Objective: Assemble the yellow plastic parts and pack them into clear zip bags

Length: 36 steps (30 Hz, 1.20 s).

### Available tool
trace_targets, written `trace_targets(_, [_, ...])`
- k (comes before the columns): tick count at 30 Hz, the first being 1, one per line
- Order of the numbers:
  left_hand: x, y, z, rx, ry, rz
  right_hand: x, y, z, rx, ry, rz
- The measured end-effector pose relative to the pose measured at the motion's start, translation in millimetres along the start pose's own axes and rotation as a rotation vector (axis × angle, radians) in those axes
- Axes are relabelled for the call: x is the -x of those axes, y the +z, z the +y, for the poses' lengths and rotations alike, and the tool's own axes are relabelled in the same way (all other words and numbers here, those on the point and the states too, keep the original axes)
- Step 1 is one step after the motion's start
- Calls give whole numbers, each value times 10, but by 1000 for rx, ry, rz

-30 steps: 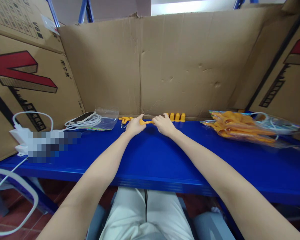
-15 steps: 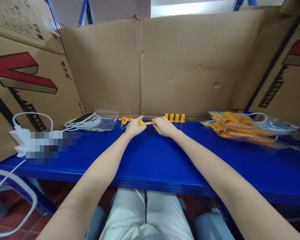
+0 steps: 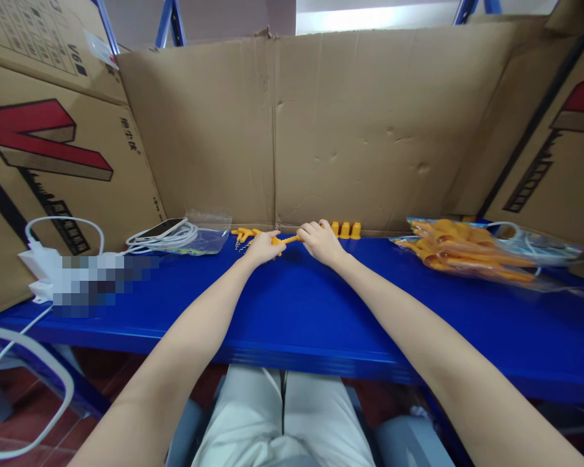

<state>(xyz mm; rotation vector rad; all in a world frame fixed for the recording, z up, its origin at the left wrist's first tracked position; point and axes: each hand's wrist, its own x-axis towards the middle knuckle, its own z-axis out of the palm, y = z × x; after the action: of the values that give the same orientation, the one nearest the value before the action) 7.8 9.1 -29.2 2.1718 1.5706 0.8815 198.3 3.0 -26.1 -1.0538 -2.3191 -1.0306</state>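
Note:
Both of my hands reach to the far edge of the blue table (image 3: pixel 321 311). My left hand (image 3: pixel 261 246) and my right hand (image 3: pixel 321 241) pinch the two ends of a thin ribbed orange stick (image 3: pixel 286 239), held level just above the tabletop. Right behind my right hand stand small orange cone-shaped caps (image 3: pixel 345 229) in a row against the cardboard wall. Left of my left hand lie a few loose orange pieces (image 3: pixel 243 231) with a small metal chain.
A clear bag of orange toys (image 3: pixel 462 250) lies at the right. A phone with a white cable (image 3: pixel 168 233) rests on a clear bag at the left, near a white power strip (image 3: pixel 39 269). Cardboard walls (image 3: pixel 360 123) enclose the back and sides.
My right hand has lifted slightly and its fingers curl more over the stick's end. Otherwise both hands stay in the same spot on the stick.

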Motion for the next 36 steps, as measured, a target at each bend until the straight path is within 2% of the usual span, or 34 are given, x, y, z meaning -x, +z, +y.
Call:
trace_targets(4, [-7,6,-6,-19,28,41,13,50,17,-84,-4,-21])
trace_targets(10, [24,-52,32,-220,48,137,48,171,54,-267,-61,23])
trace_targets(14, [54,-71,59,-306,52,142,32,140,53,-201,-90,-47])
trace_targets(19, [66,-70,67,-321,63,124,8,40,28,-72,-25,-57])
trace_targets(24, [63,-72,72,-339,61,110,29,83,28,-136,6,-47])
trace_targets(29, [68,-79,81,-352,70,113,50,171,45,-233,-52,-56])
trace_targets(32, [81,-84,94,-355,75,112,35,150,46,-197,-65,-94])
trace_targets(36, [106,-93,120,-361,72,107,8,85,33,-108,-2,-79])
